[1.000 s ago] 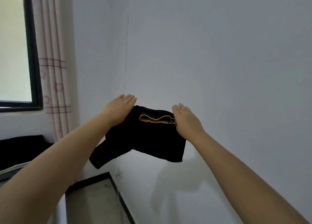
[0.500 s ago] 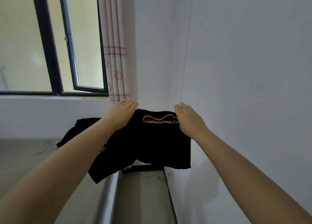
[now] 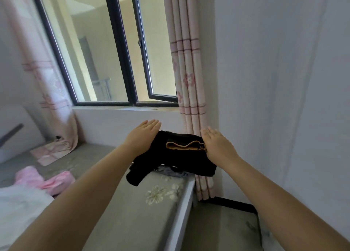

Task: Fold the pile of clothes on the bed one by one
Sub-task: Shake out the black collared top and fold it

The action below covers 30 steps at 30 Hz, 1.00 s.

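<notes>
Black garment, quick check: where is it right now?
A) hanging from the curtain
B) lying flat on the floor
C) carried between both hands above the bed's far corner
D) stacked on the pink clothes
C: the left hand and right hand carry the folded black garment at its two ends, above the corner of the bed.

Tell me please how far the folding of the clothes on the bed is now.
In hand: a folded black garment with a tan collar lining, carried flat between the left hand and right hand above the bed's far corner, over a grey item. Still left: crumpled pink clothes and a white garment on the grey floral bed cover. No finished stack is visible.
</notes>
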Motion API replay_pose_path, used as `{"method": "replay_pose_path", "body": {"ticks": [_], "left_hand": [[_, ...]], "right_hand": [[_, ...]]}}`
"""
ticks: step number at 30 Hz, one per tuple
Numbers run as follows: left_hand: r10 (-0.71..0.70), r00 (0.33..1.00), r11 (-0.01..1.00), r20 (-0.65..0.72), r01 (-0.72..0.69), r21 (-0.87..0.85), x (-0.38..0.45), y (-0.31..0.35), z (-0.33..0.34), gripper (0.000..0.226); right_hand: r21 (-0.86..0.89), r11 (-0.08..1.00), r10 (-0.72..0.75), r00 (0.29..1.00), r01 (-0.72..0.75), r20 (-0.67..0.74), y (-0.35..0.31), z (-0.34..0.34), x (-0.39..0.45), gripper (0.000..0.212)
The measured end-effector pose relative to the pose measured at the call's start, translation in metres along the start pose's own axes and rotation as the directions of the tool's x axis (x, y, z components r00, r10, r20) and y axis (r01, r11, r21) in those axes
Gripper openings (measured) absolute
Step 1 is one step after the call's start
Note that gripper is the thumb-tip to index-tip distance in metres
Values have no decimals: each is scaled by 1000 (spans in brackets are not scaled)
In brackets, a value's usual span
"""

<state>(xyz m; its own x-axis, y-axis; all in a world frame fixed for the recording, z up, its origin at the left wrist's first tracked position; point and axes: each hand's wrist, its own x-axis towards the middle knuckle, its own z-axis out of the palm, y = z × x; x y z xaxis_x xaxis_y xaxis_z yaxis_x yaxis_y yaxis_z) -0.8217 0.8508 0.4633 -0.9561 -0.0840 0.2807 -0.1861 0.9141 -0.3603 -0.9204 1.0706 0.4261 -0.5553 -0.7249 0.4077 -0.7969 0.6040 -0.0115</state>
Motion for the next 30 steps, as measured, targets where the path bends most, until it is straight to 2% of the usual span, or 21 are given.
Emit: {"method": "replay_pose_path", "body": {"ticks": [5,8,14,19,20,24,27,30], "left_hand": [[-34,994,997,106,41,-58,53,-41,67,57],[-56,987,986,152,78,-146,88,-77,114,59],[-172,974,968,146,195,-159,156,-137,198,60],[-274,952,940,134,294,-173,208,-187,237,61],[-298,946,931,125,317,-183,218,-198,246,60],[-406,901,876,151,431,-214,259,-242,295,57],[-430,876,859,221,472,-199,293,-273,335,58],[-422,863,858,278,479,-184,339,-306,366,58]], "right_hand": [[101,994,-54,995,46,81,18,57,81,58],[89,988,-136,986,128,98,25,95,144,58],[37,975,-224,964,221,145,32,167,263,59],[94,962,-269,941,254,206,30,209,356,57],[129,963,-262,941,239,215,30,216,378,53],[189,945,-307,922,267,236,25,245,472,13],[230,921,-371,891,315,263,24,276,544,7],[255,918,-373,884,306,283,29,312,603,9]]}}
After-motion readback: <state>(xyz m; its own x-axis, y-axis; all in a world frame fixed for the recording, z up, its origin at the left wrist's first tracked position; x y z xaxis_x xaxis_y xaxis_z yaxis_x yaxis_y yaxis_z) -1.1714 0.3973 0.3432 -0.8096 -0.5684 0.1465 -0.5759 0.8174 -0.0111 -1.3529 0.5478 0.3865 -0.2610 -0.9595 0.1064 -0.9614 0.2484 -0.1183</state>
